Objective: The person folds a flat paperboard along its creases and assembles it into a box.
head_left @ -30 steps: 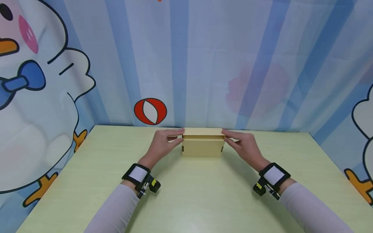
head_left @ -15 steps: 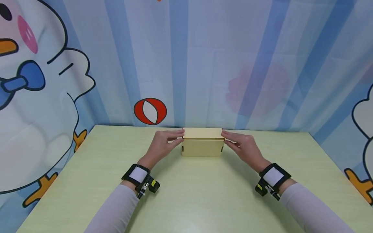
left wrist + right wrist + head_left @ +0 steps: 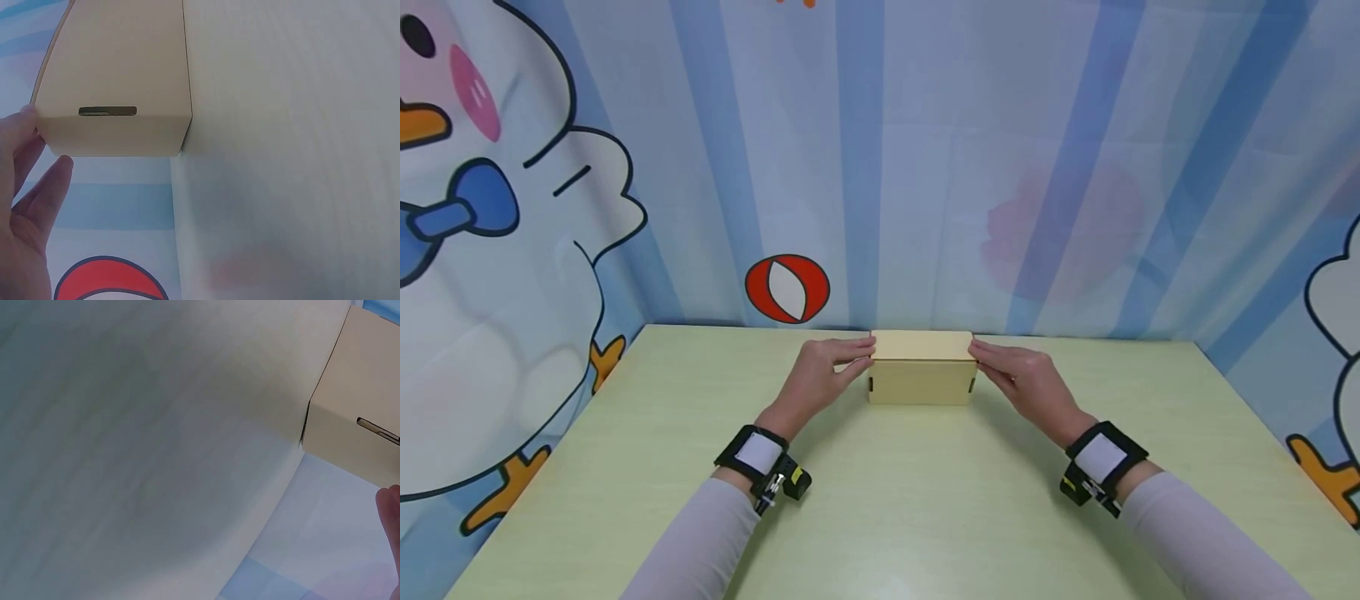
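A small cream box (image 3: 922,382) stands at the table's back edge, its flat lid (image 3: 922,345) down over the front panel. At the lid's left end is my left hand (image 3: 822,371), fingers fairly straight and fingertips touching the lid's edge. In the left wrist view its thumb (image 3: 55,187) lies apart from the fingers, near the box's side. My right hand (image 3: 1028,379) touches the lid's right end with extended fingertips. The right wrist view catches only a fingertip (image 3: 389,512) close to the box's end. The box's inside is hidden.
A pale wood-look table (image 3: 925,500) carries the box. Right behind it hangs a blue striped curtain (image 3: 917,167) with printed cartoon birds and a red-and-white ball. Dark slots (image 3: 107,111) are cut near the box's corners.
The lid's front edge has come down, and the gap above the front panel has gone. My right fingertips have shifted slightly with the lid; my left hand has stayed nearly still.
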Demonstrator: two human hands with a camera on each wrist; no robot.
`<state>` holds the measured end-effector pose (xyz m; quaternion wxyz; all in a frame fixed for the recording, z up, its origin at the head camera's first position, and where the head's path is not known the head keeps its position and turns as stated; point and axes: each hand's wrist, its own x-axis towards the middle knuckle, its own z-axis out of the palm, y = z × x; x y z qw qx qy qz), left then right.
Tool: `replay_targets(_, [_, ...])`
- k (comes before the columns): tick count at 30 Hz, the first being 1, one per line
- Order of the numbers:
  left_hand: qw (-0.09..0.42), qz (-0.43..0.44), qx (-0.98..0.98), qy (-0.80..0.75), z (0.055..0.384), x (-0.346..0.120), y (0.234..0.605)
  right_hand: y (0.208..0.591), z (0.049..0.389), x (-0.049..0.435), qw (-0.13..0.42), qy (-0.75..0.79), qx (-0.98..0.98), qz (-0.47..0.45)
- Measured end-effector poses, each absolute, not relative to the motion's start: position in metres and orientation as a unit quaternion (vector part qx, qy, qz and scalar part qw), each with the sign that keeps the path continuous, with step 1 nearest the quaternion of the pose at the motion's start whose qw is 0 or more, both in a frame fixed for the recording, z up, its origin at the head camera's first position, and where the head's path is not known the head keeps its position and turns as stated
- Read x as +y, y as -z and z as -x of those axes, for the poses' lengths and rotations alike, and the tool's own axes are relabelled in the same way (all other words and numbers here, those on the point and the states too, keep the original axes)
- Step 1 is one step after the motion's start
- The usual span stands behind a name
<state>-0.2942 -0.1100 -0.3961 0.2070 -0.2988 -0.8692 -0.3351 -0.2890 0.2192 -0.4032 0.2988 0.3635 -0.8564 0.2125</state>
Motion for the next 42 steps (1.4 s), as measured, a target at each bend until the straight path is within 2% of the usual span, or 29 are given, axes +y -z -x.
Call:
replay_targets(21, [0.25, 0.316, -0.87, 0.284, 0.2897, -0.1101, 0.3916, 0.403, 0.2861, 0.2152, 0.32, -0.187, -0.851, -0.373])
replay_targets(33, [0.249, 0.304, -0.871, 0.295, 0.2897, -0.1077, 0.3933, 0.4071, 0.2872, 0.2127, 0.332, -0.191, -0.85, -0.363])
replay_targets(42, [0.25, 0.301, -0.866, 0.311, 0.2927, -0.1083, 0.396, 0.4049, 0.2894, 0.2125, 0.314, -0.201, -0.855, -0.36])
